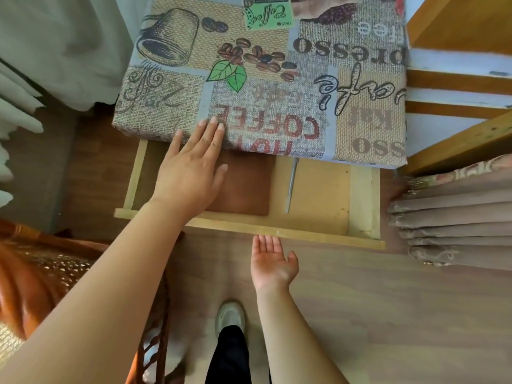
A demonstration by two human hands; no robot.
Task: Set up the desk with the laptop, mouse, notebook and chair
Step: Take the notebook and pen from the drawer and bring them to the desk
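The desk [277, 79] is covered with a coffee-print cloth. Its wooden drawer [277, 232] is pulled out below the front edge. A brown notebook [243, 187] lies flat in the drawer's left part, and a slim silver pen [291, 187] lies to its right. My left hand [191, 167] reaches over the drawer with flat, spread fingers, the fingertips on the desk's front edge above the notebook. My right hand [273, 263] is palm up and empty, its fingertips at the drawer's front board. A wicker chair with an orange cushion [36, 273] stands at lower left. No laptop or mouse is visible.
White curtains [41, 51] hang at the left. A wooden shelf unit [457, 87] stands to the right of the desk, with a folded beige curtain [454, 214] below it. My foot in a white shoe [230, 317] stands on the wood-look floor.
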